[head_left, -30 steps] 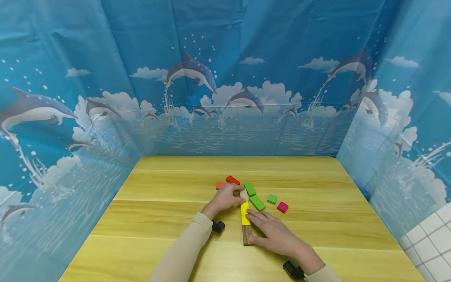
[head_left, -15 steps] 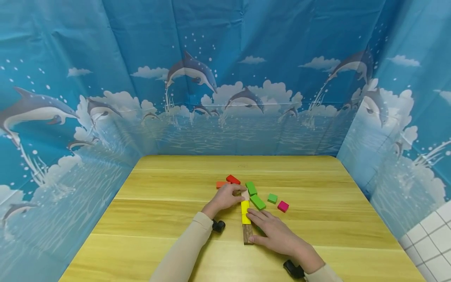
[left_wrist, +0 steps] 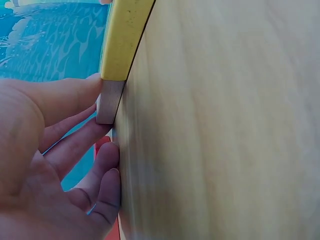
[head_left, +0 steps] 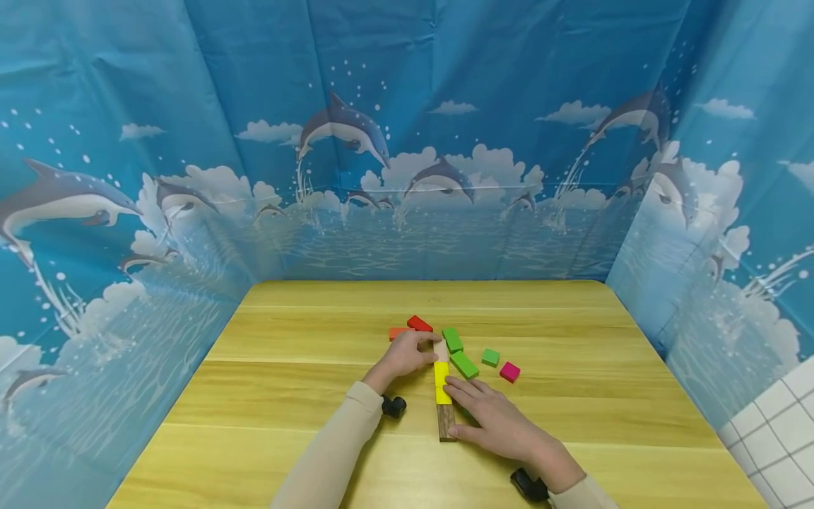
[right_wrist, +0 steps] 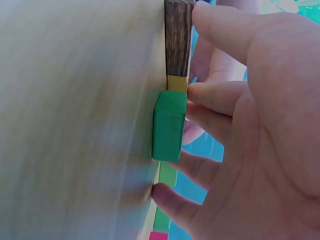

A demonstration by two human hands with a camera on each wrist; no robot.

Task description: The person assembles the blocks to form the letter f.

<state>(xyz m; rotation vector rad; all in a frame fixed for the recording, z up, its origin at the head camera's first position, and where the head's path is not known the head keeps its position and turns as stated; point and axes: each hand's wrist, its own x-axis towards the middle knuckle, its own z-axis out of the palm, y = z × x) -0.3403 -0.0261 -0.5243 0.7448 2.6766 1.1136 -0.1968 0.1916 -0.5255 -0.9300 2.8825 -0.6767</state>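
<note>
While the left hand [head_left: 407, 355] pinches the pale block [head_left: 441, 350] well inside the tabletop's [head_left: 305, 336] far edge, the right hand [head_left: 494, 418] — grasping nothing — touches a yellow block [head_left: 442, 394] and, nearer the front edge, the brown block [head_left: 446, 423].

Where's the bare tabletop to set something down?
Bare tabletop lies left of the left hand, right of the magenta block, and between the red block and the dolphin curtain. Crowded: around the block row, with green blocks and the right hand alongside.

Head view's orange block [head_left: 398, 332] partly hidden by left grip [head_left: 405, 355], dark green block [head_left: 466, 411] mostly by right grip [head_left: 492, 418]
</note>
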